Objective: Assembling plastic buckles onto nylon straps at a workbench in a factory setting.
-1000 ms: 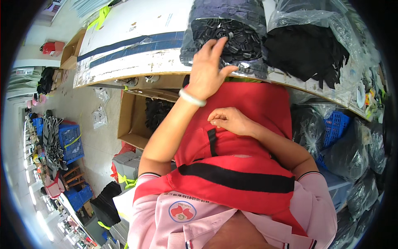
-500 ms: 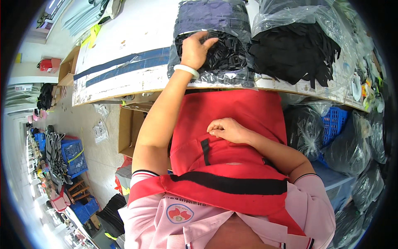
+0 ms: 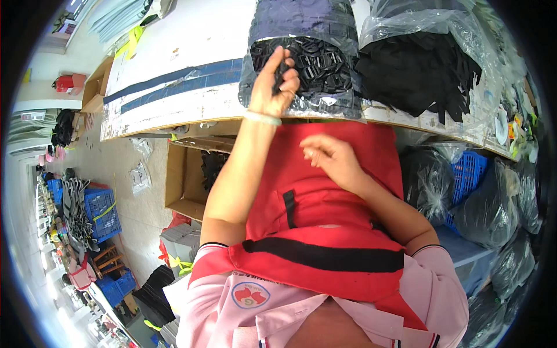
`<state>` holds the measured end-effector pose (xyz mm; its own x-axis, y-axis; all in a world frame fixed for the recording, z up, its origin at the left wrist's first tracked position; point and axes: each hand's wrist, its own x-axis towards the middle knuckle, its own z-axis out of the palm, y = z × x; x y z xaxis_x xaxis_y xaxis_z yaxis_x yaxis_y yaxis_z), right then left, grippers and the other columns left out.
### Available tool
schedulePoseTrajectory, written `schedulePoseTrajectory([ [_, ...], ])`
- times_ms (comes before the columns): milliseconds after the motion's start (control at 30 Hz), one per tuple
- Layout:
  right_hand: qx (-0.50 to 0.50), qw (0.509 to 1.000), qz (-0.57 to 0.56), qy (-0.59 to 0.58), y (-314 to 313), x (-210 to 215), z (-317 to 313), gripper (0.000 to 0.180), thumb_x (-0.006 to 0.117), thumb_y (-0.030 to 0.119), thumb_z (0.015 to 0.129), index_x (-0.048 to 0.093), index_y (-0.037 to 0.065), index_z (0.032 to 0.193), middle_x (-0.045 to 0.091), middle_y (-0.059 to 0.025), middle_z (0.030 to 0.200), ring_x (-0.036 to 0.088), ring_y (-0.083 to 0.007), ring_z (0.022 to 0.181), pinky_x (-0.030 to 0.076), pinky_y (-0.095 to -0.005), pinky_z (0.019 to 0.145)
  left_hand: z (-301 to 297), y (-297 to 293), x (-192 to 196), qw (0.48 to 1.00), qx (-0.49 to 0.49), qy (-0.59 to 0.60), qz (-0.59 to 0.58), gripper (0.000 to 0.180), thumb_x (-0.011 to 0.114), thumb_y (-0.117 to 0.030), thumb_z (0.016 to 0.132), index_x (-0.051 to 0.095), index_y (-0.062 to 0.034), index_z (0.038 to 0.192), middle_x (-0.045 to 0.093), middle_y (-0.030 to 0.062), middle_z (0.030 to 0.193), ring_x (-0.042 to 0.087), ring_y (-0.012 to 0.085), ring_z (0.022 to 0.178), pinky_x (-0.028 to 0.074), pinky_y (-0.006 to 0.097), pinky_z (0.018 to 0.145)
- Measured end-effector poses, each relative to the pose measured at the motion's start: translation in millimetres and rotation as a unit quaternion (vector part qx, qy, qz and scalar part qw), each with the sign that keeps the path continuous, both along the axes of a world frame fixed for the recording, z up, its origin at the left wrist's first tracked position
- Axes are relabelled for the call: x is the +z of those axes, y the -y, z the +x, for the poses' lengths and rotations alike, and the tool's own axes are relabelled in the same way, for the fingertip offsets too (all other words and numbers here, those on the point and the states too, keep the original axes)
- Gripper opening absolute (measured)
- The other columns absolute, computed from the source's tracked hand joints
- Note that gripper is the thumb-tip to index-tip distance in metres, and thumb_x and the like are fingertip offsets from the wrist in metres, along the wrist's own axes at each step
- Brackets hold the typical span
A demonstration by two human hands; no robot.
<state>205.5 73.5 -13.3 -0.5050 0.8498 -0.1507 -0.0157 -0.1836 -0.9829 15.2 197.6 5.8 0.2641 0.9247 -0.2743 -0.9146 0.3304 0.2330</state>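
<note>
An opened clear plastic bag (image 3: 339, 107) full of small black plastic buckles (image 3: 328, 64) lies at the table's front edge. Over its left side is my left hand (image 3: 272, 87), palm turned partly up and fingers curled around a few black buckles (image 3: 282, 71); how many is hidden by the fingers. Lower and to the right, my right hand (image 3: 336, 162) hovers in front of my red apron (image 3: 325, 214). Its fingers are loosely bent and apart, with nothing visible in them.
Right of the buckles, cut black strips (image 3: 420, 72) spill from another clear bag on the white table (image 3: 174, 52). An open cardboard box (image 3: 185, 180) stands below the table's edge. Blue crates (image 3: 469, 174) and filled plastic bags (image 3: 490, 203) crowd the right.
My left hand has turned over and drawn back toward me, now with buckles in its fingers. My right hand has risen slightly toward the table, its fingers loosening.
</note>
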Motion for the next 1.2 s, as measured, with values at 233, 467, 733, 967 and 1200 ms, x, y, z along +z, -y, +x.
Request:
schedulePoseTrajectory([
  [233, -0.034, 0.998, -0.017, 0.039, -13, 45, -8, 0.019, 0.064, 0.017, 0.092, 0.060, -0.001, 0.096, 0.064, -0.0021, 0.073, 0.055, -0.0052, 0.059, 0.045, -0.0198, 0.050, 59, 85, 3, 0.916, 0.182, -0.357, 0.020, 0.012, 0.065, -0.018, 0.092, 0.066, -0.0059, 0.093, 0.057, -0.0018, 0.075, 0.049, 0.0045, 0.057, 0.039, 0.020, 0.048],
  [467, 0.049, 0.994, -0.093, -0.011, 0, 27, 12, 0.020, 0.055, 0.021, 0.097, 0.058, 0.000, 0.095, 0.060, -0.0035, 0.074, 0.056, -0.0069, 0.057, 0.046, -0.0195, 0.051, 41, 113, -26, 0.993, 0.025, -0.002, -0.112, 0.019, 0.055, -0.022, 0.097, 0.060, -0.0034, 0.094, 0.062, 0.0109, 0.088, 0.060, 0.0214, 0.080, 0.056, 0.030, 0.057],
  [733, -0.015, 0.989, -0.145, -0.024, -3, 6, 25, 0.021, 0.054, 0.023, 0.097, 0.058, 0.004, 0.089, 0.061, -0.0031, 0.075, 0.055, -0.0074, 0.056, 0.044, -0.0209, 0.050, 36, 174, -60, 0.993, -0.100, 0.012, -0.056, 0.025, 0.059, -0.017, 0.094, 0.060, -0.0048, 0.116, 0.060, 0.0029, 0.090, 0.057, 0.0115, 0.070, 0.046, 0.020, 0.047],
  [967, -0.037, 0.990, -0.117, -0.065, 15, -5, 23, 0.018, 0.057, 0.019, 0.096, 0.059, 0.002, 0.090, 0.064, -0.0032, 0.076, 0.056, -0.0076, 0.059, 0.045, -0.0205, 0.051, 52, 175, -38, 0.979, -0.061, -0.191, -0.049, 0.021, 0.060, -0.013, 0.094, 0.063, -0.0020, 0.112, 0.061, 0.0024, 0.081, 0.054, 0.0080, 0.070, 0.042, 0.020, 0.047],
  [1200, -0.205, 0.898, 0.286, 0.264, -44, 54, 89, 0.011, 0.064, 0.012, 0.088, 0.066, 0.003, 0.094, 0.066, -0.0079, 0.084, 0.062, -0.0163, 0.075, 0.049, -0.0288, 0.069, 13, 164, -22, 0.923, -0.236, -0.304, 0.023, 0.013, 0.065, -0.011, 0.090, 0.066, -0.0011, 0.098, 0.062, 0.0049, 0.072, 0.055, 0.0082, 0.055, 0.041, 0.020, 0.044],
])
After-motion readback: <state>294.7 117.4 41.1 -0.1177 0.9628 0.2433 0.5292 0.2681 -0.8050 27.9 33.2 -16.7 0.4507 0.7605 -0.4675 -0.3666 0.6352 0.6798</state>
